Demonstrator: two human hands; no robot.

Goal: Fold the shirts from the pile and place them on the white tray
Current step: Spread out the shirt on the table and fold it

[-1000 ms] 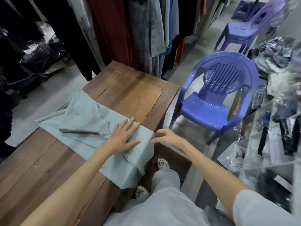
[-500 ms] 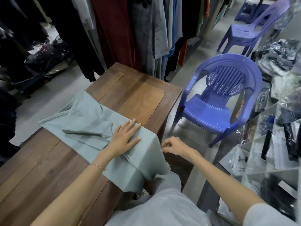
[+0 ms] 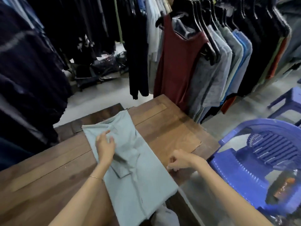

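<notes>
A pale grey-green shirt [image 3: 138,163] lies on the wooden table [image 3: 171,128] as a long strip. Its collar end points away from me and its lower end hangs over the near edge. My left hand [image 3: 105,146] rests on the upper left part of the shirt with relaxed, slightly spread fingers. With curled fingers, my right hand [image 3: 179,160] pinches the shirt's right edge. No white tray and no pile of shirts are in view.
Racks of hanging clothes stand close behind the table, among them a maroon tank top [image 3: 177,66]. A purple plastic chair [image 3: 260,152] is at the table's right side. Dark bags [image 3: 104,67] lie on the floor at the back.
My view has swung left and up. The shirt now lies narrower and straighter. My left hand slid toward the collar end, and my right hand came in to the shirt's right edge.
</notes>
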